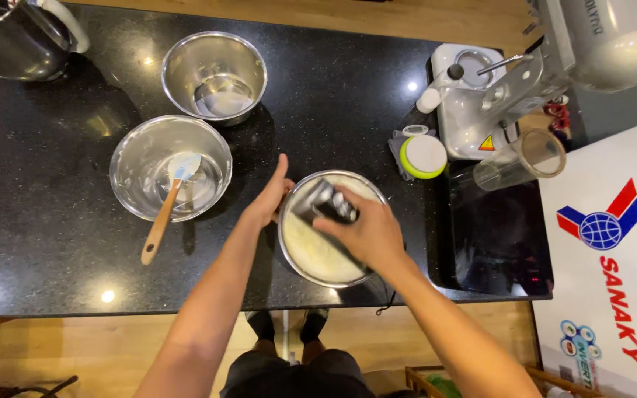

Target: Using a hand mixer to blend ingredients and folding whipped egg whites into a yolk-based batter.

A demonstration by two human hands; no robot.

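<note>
Countertop (53,221) — black speckled stone — wooden floor (75,346).

A hand mixer (326,204) is gripped by the right hand (366,232) over a steel bowl (296,254) of pale batter (315,254). The bowl's rim is steadied by the left hand (268,197). A spatula (167,206) is seen resting in a second bowl (130,166) on the black counter (38,214).

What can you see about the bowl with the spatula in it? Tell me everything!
The bowl is round, shiny metal, like steel. It sits upright on the black counter, left of the person's left hand, which does not touch it. Inside lies a spatula with a pale blue head and a wooden handle that leans out over the near rim. Whitish smears coat the bottom.
</note>
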